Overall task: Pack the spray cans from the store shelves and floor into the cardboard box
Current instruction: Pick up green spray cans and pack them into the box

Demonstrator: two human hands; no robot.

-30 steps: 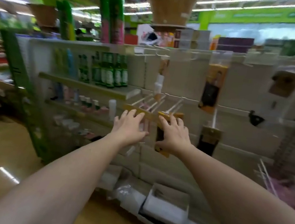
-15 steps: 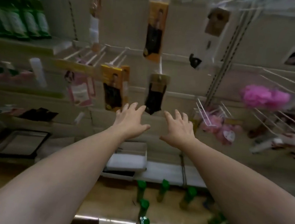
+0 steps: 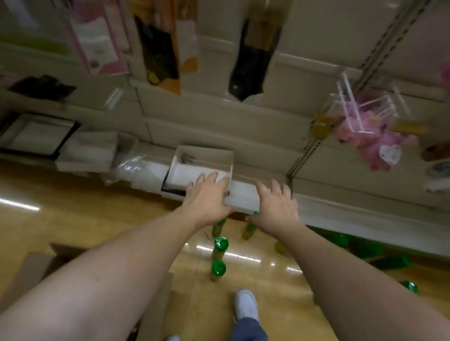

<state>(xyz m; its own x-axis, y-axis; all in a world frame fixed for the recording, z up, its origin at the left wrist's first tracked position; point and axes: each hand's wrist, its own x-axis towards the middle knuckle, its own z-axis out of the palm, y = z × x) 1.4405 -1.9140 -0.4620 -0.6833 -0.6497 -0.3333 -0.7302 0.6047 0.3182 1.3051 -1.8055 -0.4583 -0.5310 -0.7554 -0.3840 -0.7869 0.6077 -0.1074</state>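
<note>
1. Both grips are empty. My left grip (image 3: pixel 209 196) and right grip (image 3: pixel 277 207) reach forward with the fingers spread and flat, holding nothing, in front of the lip of the bottom shelf (image 3: pixel 366 223). (I cannot tell whether the left one touches the white tray (image 3: pixel 202 165) sitting there.)
2. The spray cans (image 3: pixel 220 246) are on the floor (image 3: pixel 30 221). Several green-capped ones stand upright in a loose row just below my hands. More toppled cans (image 3: pixel 389 260) lie off to the right along the shelf's base. The cardboard box (image 3: pixel 39 264) sits open at lower left, mostly hidden under my left forearm.
3. Tipping is my main worry. The upright cans stand near one another, so a broad, flat-fingered reach for one could clip its neighbour and send it over.
4. The floor looks glossy, so I expect a fallen can to roll, possibly under the shelf and out of reach.
5. My white shoe (image 3: pixel 246 303) is planted near the closest can. A careless step forward could kick it.
6. The forearm covers the box mouth, so I would be dropping cans in half blind. One could catch a flap and bounce out.
7. The wire pegs (image 3: pixel 365 108) jut out on the right. Leaning towards the toppled cans could snag an arm.
</note>
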